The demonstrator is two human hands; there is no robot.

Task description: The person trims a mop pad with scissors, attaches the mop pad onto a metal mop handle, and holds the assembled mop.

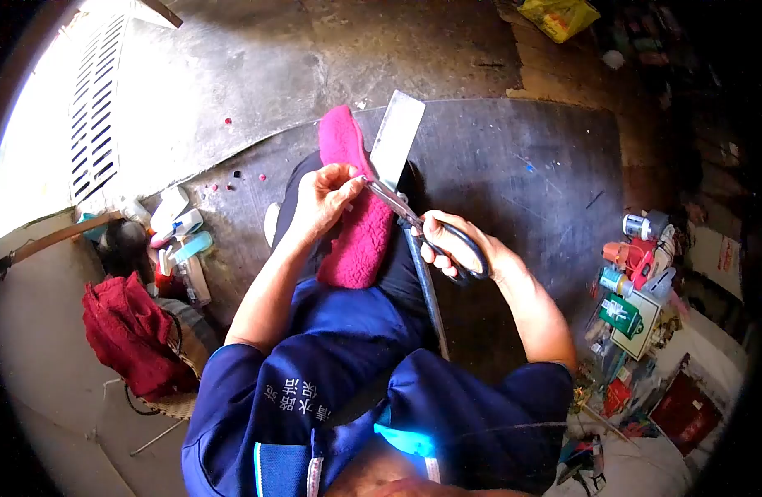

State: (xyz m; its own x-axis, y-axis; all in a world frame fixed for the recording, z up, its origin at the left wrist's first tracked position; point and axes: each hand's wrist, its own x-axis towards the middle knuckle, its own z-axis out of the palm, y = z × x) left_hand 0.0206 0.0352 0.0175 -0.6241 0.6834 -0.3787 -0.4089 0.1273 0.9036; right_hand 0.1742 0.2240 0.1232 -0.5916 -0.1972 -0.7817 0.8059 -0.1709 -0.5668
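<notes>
Large scissors (391, 199) with black handles sit in my right hand (457, 248), its fingers wrapped through and around the loops. Their blades point up and left, and the tips reach my left hand (327, 199). That hand is closed in a pinch at the tips; what lies between the fingers is too small to make out. A long pink fleece strip (360, 253) drapes over my lap under the left hand and the blades. Just beyond them a pale flat plate (400, 124) stands up, with a metal rod (426, 290) running back beside my leg.
Bottles and small containers (182, 232) crowd the left side, near a dark red cloth (128, 331) on a basket. At right are more bottles (637, 225), a green box (621, 315) and assorted clutter. A yellow bag (559, 18) lies at the far right.
</notes>
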